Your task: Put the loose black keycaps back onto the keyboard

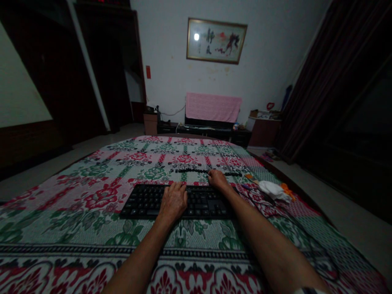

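Observation:
A black keyboard [143, 201] lies on a flowered bedspread [92, 204]. My left hand [173, 200] rests on top of the keyboard near its middle, fingers curled down over the keys. My right hand [217, 179] reaches past the keyboard's far right edge to a row of small black keycaps [192, 170] lined up on the spread; its fingers are bent at the row's end, and whether they pinch a piece is hidden. More black pieces [233, 174] lie just right of that hand.
A crumpled white cloth [273, 190] with orange bits lies at the right of the bed, and a dark cable [294, 228] trails from the keyboard. Beyond the bed stand a low cabinet [211, 131] with a pink cover and a framed picture [216, 40].

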### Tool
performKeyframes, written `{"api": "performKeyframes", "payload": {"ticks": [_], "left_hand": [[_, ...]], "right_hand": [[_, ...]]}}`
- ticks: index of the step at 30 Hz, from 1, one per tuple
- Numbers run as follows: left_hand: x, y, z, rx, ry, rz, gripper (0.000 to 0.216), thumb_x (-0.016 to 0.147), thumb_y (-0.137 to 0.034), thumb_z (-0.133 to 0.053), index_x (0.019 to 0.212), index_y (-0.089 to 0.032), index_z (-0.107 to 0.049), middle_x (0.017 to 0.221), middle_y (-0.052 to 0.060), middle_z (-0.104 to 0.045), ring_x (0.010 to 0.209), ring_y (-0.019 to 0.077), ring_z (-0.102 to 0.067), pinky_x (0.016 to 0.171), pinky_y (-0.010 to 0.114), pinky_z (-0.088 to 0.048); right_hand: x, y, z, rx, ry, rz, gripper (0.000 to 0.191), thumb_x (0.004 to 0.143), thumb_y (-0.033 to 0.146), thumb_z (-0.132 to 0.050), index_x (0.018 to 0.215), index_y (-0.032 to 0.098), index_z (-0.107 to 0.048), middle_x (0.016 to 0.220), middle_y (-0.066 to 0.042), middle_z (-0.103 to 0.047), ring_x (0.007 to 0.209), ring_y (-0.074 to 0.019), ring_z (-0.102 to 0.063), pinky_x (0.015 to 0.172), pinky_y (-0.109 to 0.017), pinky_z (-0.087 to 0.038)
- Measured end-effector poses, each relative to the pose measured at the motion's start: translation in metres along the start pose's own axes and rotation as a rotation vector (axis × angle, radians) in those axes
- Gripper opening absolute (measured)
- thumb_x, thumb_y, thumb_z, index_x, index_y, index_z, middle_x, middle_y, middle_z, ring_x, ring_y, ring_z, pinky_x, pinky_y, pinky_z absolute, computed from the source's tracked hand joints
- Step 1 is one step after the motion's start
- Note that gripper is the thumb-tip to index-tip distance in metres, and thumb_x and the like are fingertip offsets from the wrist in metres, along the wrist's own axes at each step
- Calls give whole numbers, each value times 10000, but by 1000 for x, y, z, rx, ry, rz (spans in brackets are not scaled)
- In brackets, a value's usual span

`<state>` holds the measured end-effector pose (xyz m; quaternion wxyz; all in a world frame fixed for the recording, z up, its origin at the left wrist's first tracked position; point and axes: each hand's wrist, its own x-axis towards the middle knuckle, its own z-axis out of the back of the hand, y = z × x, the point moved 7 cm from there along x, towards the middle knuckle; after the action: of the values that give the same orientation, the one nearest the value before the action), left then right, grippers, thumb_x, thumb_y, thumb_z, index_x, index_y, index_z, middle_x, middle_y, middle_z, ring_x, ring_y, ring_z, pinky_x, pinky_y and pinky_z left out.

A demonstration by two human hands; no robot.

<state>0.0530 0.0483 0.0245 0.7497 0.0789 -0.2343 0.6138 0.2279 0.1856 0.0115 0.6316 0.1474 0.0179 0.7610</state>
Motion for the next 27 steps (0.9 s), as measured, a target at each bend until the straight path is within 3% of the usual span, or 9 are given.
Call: {"api": "performKeyframes", "payload": {"ticks": [6, 15, 27], "left_hand": [[0, -1, 3, -13, -10, -4, 305, 853, -268, -358, 1075, -196, -555, 1160, 82, -548, 1085, 214, -452, 875, 360, -348], [0, -1, 4, -18, -18, -4, 302, 850, -260, -361, 1065, -196, -563, 1156, 78, -554, 1080, 207, -461, 879, 358, -355], [0, -1, 5, -30, -35, -10, 287, 841, -241, -385, 1050, -201, -578, 1166, 72, -554, 1108, 204, -453, 911, 363, -351]], "right_hand": [[-13, 10, 14, 78, -80, 159, 260, 770, 189, -477, 1003, 150, -584, 974, -92, -607, 910, -174, -546, 809, -263, -380], [-61, 39, 35, 343, -124, 423, 190, 750, 163, -507, 913, 163, -606, 872, -50, -626, 803, -148, -558, 741, -261, -415], [-67, 40, 31, 418, -143, 458, 235, 708, 106, -521, 914, 171, -613, 856, -48, -627, 794, -153, -563, 732, -278, -430]]}}
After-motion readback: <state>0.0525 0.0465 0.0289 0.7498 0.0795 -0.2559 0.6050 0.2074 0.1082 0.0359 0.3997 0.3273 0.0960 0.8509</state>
